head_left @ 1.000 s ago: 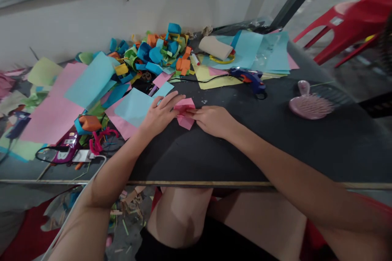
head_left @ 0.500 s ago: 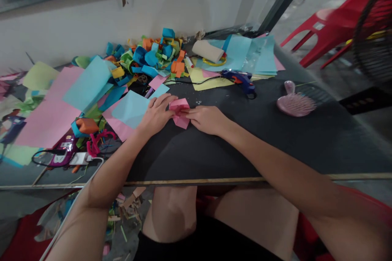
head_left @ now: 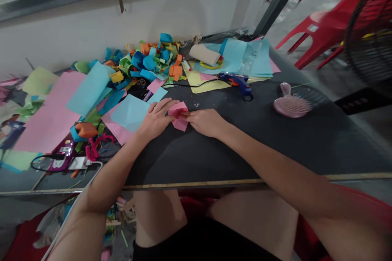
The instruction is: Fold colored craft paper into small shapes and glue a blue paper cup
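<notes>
A small folded piece of pink paper (head_left: pixel 180 124), shaped like an open-topped box, rests on the dark tabletop between my two hands. My left hand (head_left: pixel 157 117) grips its left side, thumb near the opening and fingers along the outer edge. From the right, my right hand (head_left: pixel 203 121) pinches the paper, its fingertips inside the fold. Those fingertips are partly hidden by the paper. Just left of my left hand lies a light blue sheet (head_left: pixel 130 112) on top of a pink one.
Behind my hands is a heap of folded paper pieces (head_left: pixel 150 61) in several colours. A blue glue gun (head_left: pixel 240 83), a beige roll (head_left: pixel 204 54) and a pink hairbrush (head_left: pixel 292 104) lie to the right. A fan (head_left: pixel 370 36) stands beyond the table's right end.
The pink paper's opening looks narrower, with its sides drawn closer together. Both hands stay on it. The whole view has shifted slightly.
</notes>
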The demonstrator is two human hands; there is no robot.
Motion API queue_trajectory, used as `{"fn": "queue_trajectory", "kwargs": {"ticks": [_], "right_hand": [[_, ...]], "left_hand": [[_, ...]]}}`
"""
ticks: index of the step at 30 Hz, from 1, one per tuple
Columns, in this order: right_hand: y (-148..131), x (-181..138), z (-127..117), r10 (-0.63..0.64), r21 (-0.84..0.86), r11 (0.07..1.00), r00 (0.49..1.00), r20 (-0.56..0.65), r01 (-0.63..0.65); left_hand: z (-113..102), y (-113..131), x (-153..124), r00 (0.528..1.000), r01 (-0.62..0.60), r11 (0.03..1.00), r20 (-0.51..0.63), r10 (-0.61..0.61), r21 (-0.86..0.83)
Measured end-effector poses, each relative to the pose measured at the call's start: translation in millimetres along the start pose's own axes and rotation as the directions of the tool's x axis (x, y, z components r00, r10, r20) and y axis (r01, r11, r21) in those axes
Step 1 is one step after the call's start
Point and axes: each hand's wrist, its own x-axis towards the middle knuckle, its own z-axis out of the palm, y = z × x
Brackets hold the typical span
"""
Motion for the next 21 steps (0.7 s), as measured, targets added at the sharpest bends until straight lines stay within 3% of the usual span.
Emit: {"fn": "queue_trajectory", "kwargs": {"ticks": [5, 21], "right_hand": [[-2, -1, -2, -0.007, -0.021, 1.0, 1.0, 0.016, 0.008], [-18, -5, -3, 0.059, -0.044, 0.997, 0.998, 0.023, -0.058]], "left_hand": [[-7, 3, 0, 0.997, -0.05, 0.999, 0.062, 0.05, 0.0], [1, 5, 1, 0.996, -0.006, 1.0, 0.09, 0.008, -0.019]]}}
